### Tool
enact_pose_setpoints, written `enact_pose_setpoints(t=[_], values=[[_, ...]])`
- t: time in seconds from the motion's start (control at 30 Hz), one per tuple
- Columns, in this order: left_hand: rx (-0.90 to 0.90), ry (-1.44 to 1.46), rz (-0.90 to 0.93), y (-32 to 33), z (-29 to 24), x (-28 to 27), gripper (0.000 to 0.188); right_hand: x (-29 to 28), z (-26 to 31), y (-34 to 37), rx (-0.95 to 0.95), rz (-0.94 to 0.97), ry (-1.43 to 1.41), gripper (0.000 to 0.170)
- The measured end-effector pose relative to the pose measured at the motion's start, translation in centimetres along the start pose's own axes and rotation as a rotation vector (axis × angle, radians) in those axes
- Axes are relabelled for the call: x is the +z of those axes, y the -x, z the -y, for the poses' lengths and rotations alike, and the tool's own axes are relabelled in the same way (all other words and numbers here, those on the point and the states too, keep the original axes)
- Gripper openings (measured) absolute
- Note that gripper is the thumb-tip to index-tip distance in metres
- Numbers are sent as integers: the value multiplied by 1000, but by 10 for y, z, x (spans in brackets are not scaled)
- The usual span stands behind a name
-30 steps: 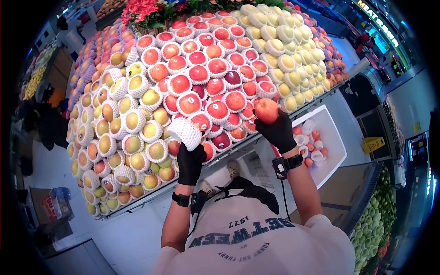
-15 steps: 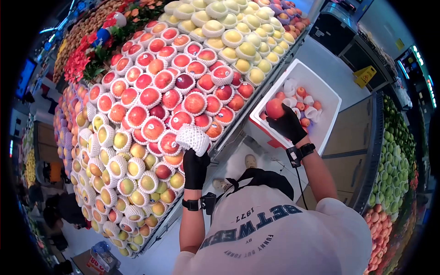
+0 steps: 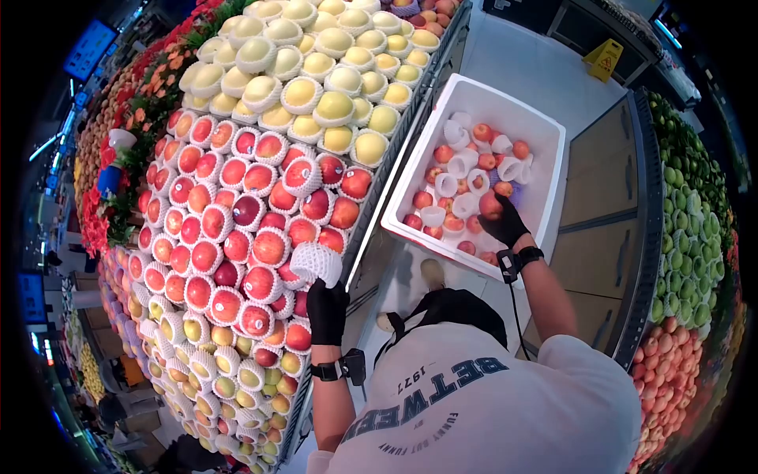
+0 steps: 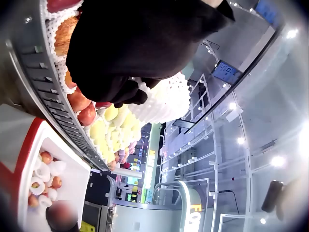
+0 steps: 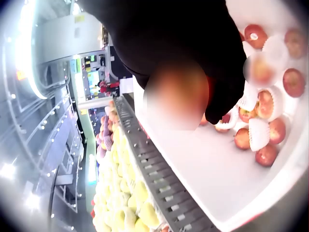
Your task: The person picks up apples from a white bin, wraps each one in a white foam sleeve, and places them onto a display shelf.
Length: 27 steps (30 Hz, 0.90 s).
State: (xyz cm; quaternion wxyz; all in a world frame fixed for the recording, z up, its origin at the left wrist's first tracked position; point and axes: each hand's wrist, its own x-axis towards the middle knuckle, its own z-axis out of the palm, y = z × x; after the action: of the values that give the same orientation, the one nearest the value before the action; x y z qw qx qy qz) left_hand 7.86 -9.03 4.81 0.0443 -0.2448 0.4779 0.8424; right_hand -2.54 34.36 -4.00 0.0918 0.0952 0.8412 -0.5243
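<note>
My left hand, in a black glove, pinches a white foam fruit net just above the red apples on the display. In the left wrist view the net bulges out beyond the dark glove. My right hand, gloved too, grips a red apple inside the near right part of a white foam box. Several apples and loose foam nets lie in the box. The right wrist view shows the held apple blurred beside the fingers.
Left of the box slopes a display of netted red apples, with yellow fruit beyond it. Its metal edge runs along the box. A yellow floor sign stands behind, and green fruit fills a stand at right.
My right hand has carried the apple from over the display down into the foam box. The left hand keeps the foam net above the display. The head view has turned right.
</note>
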Motion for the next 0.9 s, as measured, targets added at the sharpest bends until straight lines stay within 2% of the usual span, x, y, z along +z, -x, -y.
enact_pose_setpoints(t=[0.03,0.07,0.1,0.13,0.17,0.23,0.33,0.37,0.4,0.47,0.5,0.53,0.57,0.63,0.7,0.73,0.77,0.87,0.9], values=[[-102,175,13,-2,0,3,15,-4,-23,-10,-56,-25,61,77],[-104,149,-31,-4,2,6,13,-5,-54,-21,-111,-48,122,78],[-25,-63,-4,-4,4,8,13,-9,-72,-32,-167,-71,184,80],[-30,-52,-57,-5,5,14,13,-14,-79,-40,-166,-38,205,82],[-36,-41,-113,-5,6,20,13,-15,-87,-46,-183,-61,202,74],[-66,52,-112,-8,12,19,13,-11,-103,-58,-218,-103,196,59],[-113,184,-105,-10,15,30,16,-4,-124,-89,-69,-43,242,79],[-132,225,-101,-11,15,36,17,-1,-122,-101,-46,-4,214,79],[-130,192,-126,-12,19,40,19,0,-119,-115,39,70,65,80],[-115,53,-114,-12,30,32,20,9,-127,-150,-124,8,280,79],[-105,-15,-109,-15,33,32,21,28,-180,-196,-247,51,535,80],[-138,70,-131,-10,28,48,24,23,-163,-210,-255,-8,460,81],[-117,-6,-140,-12,31,46,26,18,-139,-221,-261,-66,384,81],[-70,-176,-155,-9,39,40,26,16,-115,-257,-259,-44,207,81],[-23,-365,-176,-5,41,42,23,29,-124,-306,-356,-119,226,81],[-33,-327,-200,-2,37,53,11,29,-116,-318,-346,-114,233,81],[-27,-345,-215,-1,34,61,9,30,-108,-329,-339,-110,241,82],[14,-502,-238,1,28,78,11,41,-94,-352,-106,-72,256,82],[32,-565,-240,2,27,83,11,45,-94,-352,-122,-29,292,79]])
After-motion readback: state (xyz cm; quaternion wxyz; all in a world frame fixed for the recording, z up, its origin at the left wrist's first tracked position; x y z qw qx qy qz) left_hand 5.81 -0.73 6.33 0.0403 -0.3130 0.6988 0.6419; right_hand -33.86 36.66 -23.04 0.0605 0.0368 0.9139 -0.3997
